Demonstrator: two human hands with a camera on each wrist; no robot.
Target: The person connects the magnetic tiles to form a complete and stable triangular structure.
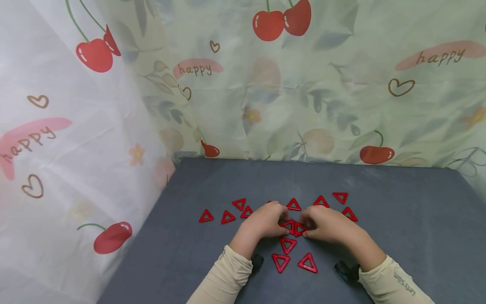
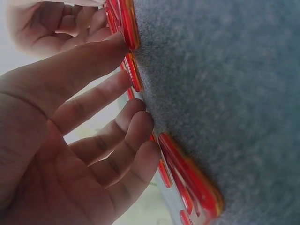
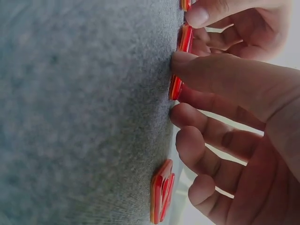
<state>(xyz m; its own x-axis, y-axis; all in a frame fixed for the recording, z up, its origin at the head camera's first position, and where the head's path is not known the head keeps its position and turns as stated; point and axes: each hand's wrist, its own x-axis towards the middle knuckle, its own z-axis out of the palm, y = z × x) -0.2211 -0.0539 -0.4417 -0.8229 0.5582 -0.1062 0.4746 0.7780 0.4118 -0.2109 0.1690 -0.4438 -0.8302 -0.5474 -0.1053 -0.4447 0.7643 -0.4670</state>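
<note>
Two red triangle frames lie side by side between the hands in the head view, nearly touching along their edges. My left hand (image 1: 265, 220) has its thumb and index finger at the left triangle frame (image 1: 290, 227), pinching it from the side. On the other side, my right hand (image 1: 329, 223) pinches the right triangle frame (image 1: 300, 229) between thumb and index finger. The right wrist view shows the right thumb (image 3: 206, 70) against the edge of a red piece (image 3: 176, 88). The other fingers of both hands are loosely bent near the cloth.
Below the pair lie more red triangle frames (image 1: 287, 245), including a lower left one (image 1: 281, 262) and a lower right one (image 1: 308, 263). Several others lie beyond the hands, such as a far left one (image 1: 206, 216) and a far right one (image 1: 340, 197). Dark grey cloth (image 1: 410, 236) covers the table.
</note>
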